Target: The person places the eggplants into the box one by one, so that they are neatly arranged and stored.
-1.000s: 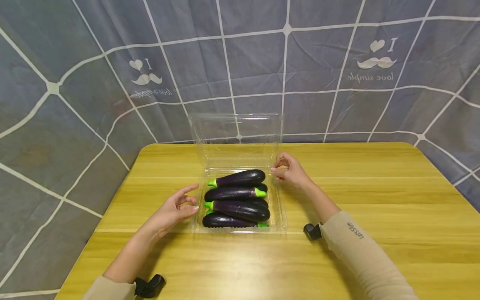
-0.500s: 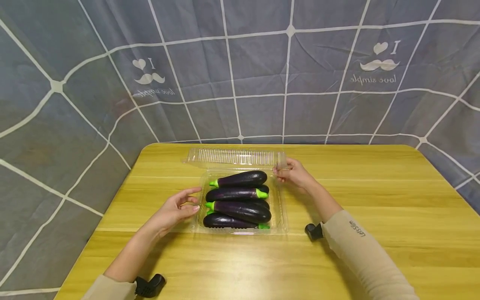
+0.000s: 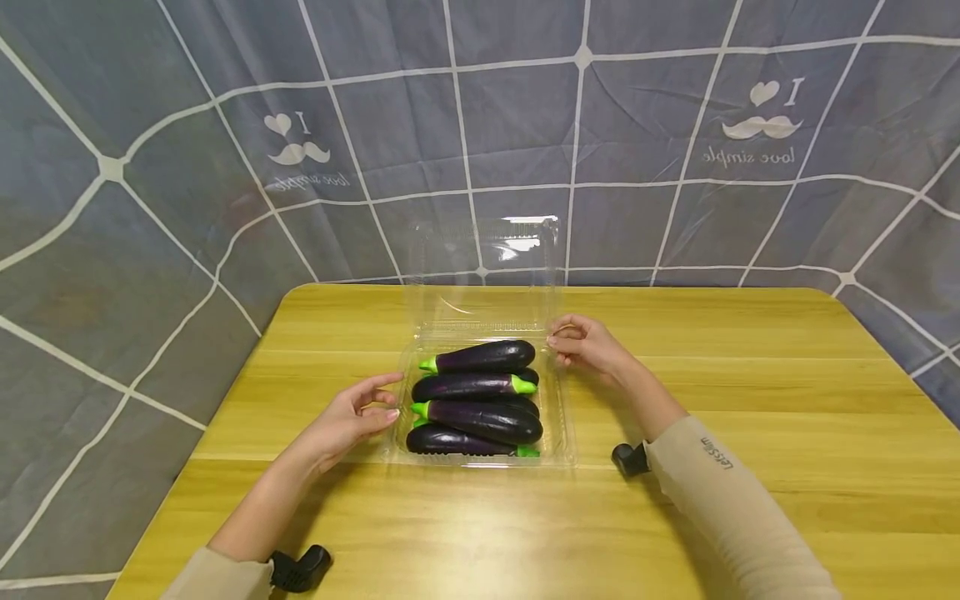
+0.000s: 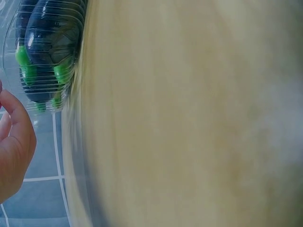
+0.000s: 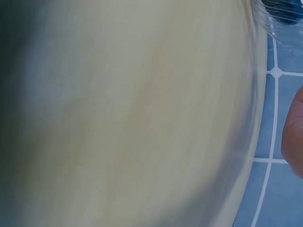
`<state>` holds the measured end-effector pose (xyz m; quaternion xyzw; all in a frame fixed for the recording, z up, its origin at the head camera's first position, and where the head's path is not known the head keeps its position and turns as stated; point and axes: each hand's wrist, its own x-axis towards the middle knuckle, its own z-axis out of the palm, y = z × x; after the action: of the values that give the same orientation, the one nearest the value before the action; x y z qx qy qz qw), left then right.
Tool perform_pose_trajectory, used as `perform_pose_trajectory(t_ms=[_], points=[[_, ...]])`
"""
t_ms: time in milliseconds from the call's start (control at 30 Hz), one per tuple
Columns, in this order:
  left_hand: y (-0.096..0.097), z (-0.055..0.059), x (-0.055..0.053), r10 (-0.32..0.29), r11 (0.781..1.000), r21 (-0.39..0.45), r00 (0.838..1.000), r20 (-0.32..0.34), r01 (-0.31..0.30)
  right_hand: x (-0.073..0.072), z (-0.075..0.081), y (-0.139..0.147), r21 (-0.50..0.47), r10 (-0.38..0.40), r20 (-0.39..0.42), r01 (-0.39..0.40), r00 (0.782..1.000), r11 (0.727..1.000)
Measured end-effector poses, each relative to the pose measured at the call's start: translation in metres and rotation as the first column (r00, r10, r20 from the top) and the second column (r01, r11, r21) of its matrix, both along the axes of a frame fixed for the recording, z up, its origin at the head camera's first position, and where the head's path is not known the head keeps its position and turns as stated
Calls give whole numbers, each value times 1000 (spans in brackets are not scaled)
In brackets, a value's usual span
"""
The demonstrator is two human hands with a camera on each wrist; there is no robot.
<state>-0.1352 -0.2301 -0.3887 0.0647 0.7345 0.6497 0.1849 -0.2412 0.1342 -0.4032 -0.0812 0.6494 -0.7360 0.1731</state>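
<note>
A clear plastic clamshell box (image 3: 558, 425) lies on the table with several dark purple eggplants (image 3: 480, 422) with green stems stacked in its base. Its see-through lid (image 3: 487, 283) stands raised at the back. My left hand (image 3: 348, 425) is at the box's left side, index finger and thumb apart, tips at the rim. At the back right corner, by the hinge, my right hand (image 3: 588, 346) pinches the box's edge with curled fingers. The left wrist view shows part of the left hand (image 4: 16, 146) under the ribbed box wall; the right wrist view catches only a sliver of the right hand (image 5: 294, 135).
The wooden table (image 3: 735, 375) extends on both sides of the box and in front of it. A grey curtain (image 3: 645, 150) with white grid lines hangs behind and to the left. Black wrist cameras (image 3: 300, 569) sit at both cuffs.
The lid tipped back toward the table half a second ago and now stands upright again. The right hand has shifted slightly at the back corner. Left hand and eggplants stay in place.
</note>
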Motion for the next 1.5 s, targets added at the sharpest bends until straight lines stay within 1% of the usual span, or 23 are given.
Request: perform_pose_trajectory(t_ms=[133, 267, 333, 500, 567, 667, 833, 967, 1067, 1200, 1333, 1500], points=[[0, 0, 0, -5, 1000, 4, 1000, -2, 5, 0, 2, -1, -38, 0, 27, 1, 1000, 999], [-1, -1, 0, -17, 1000, 11, 1000, -11, 17, 1, 2, -2, -29, -15, 36, 16, 999, 999], [-2, -1, 0, -19, 1000, 13, 1000, -13, 19, 2, 2, -3, -13, -24, 28, 24, 999, 1000], [-1, -1, -1, -15, 1000, 15, 1000, -7, 15, 2, 4, -7, 65, -89, -1, 89, 996, 994], [-1, 0, -1, -12, 1000, 16, 1000, -4, 12, 1, 4, -9, 77, -112, -15, 112, 994, 991], [0, 1, -1, -9, 1000, 18, 1000, -4, 9, 0, 5, -11, 68, -135, -31, 137, 990, 988], [0, 1, -1, -1, 1000, 17, 1000, -1, 1, 1, 7, -13, 63, -150, -60, 154, 987, 986], [1, 0, 0, 5, 1000, 15, 1000, -3, -5, 2, 8, -13, 66, -156, -103, 163, 982, 984], [1, -1, 0, 9, 1000, 15, 1000, -2, -9, 1, 8, -13, 62, -140, -152, 151, 978, 987], [1, -1, 1, 22, 1000, 15, 1000, 3, -22, 1, 6, -11, 62, -94, -206, 109, 974, 992], [3, 1, 2, 27, 999, 16, 1000, 3, -27, 1, 4, -7, 53, -64, -210, 76, 976, 996], [4, 3, 2, 33, 999, 21, 999, 2, -33, -1, 3, -4, 12, -26, -210, 29, 977, 1000]])
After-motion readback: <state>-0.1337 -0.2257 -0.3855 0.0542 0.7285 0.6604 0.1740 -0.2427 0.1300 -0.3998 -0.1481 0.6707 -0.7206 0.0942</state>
